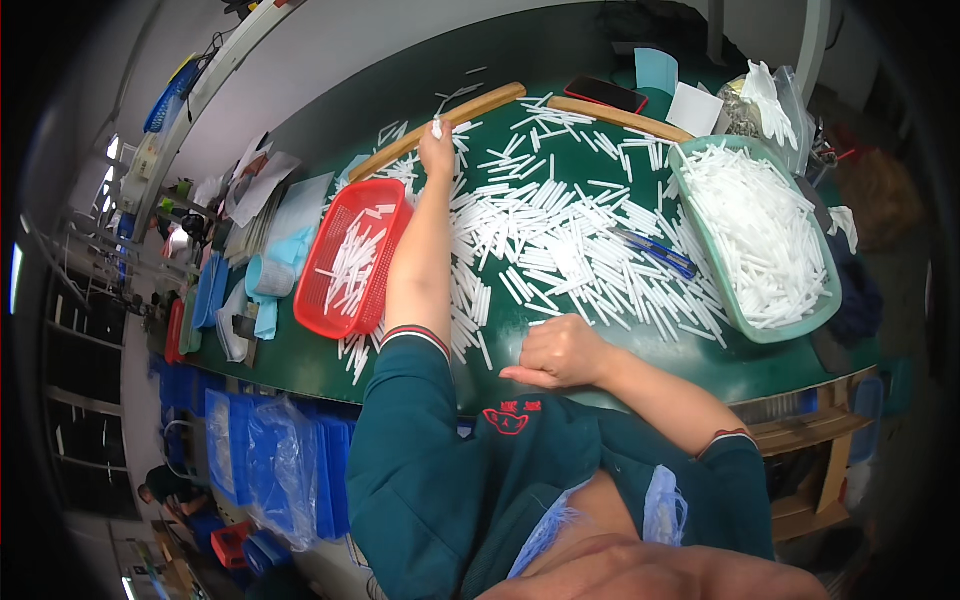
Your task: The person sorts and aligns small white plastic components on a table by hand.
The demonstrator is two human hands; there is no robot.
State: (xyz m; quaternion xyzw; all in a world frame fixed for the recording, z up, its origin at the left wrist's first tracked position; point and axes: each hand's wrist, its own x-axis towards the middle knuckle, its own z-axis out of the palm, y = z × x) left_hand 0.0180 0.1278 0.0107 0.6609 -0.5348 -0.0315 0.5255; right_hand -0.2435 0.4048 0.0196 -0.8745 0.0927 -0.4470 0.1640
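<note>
My left hand (436, 153) reaches to the far side of the green table, beside a wooden strip (437, 130). Its fingers are closed, and a small white piece that looks like one of the sticks shows at the fingertips. My right hand (562, 352) rests near the front edge with fingers curled in and thumb stretched left; whatever it might hold is hidden. Many loose white sticks (560, 240) are spread over the tabletop between the hands. Left of my left forearm, a red plastic basket (313, 275) contains some of the same sticks.
A pale green basin (835, 275) heaped with white sticks stands at the right. Blue pens (655, 255) lie among the loose sticks. A second wooden strip (620, 118) and a phone (607, 94) are at the back. Blue crates (230, 440) stand below the table at left.
</note>
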